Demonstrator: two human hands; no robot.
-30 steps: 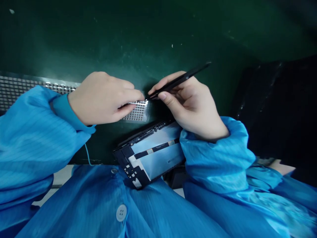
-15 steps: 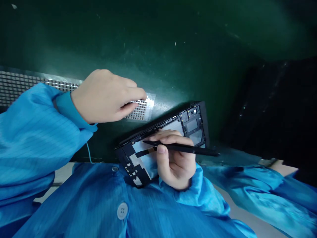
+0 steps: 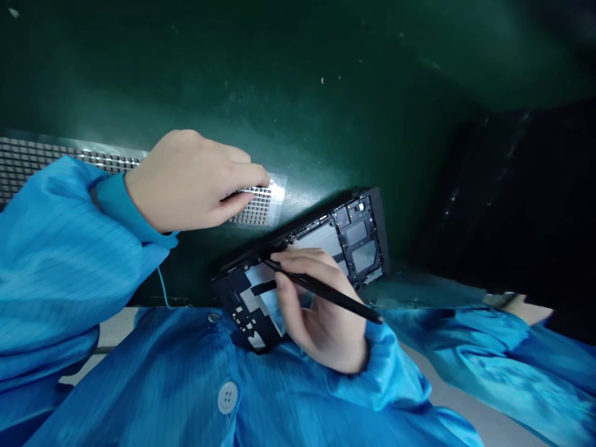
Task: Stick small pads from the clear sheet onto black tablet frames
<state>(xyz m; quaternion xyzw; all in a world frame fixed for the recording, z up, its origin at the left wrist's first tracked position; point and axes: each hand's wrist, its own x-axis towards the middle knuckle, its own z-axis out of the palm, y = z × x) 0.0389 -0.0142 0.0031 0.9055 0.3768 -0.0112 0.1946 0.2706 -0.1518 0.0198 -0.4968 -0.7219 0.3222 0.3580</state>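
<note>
My left hand (image 3: 193,180) rests with curled fingers pinching the right end of a long clear strip (image 3: 261,208) covered in rows of tiny parts, flat on the green mat. My right hand (image 3: 316,307) grips black tweezers (image 3: 326,292) like a pen. The tweezer tips touch the upper edge of an opened black phone frame (image 3: 358,236) near its left half. The phone frame lies slantwise in front of me, with its inner metal plates and small components showing.
A dark green mat (image 3: 298,93) covers the bench. The parts strip runs off to the far left (image 3: 28,161) under my sleeve. A dark black mass (image 3: 521,198) fills the right side. My blue coat sleeves and front fill the lower view.
One second ago my right hand held the tweezer tips at the strip's right end. It has come down and toward me, and the tips now rest on the phone frame. My left hand stayed put.
</note>
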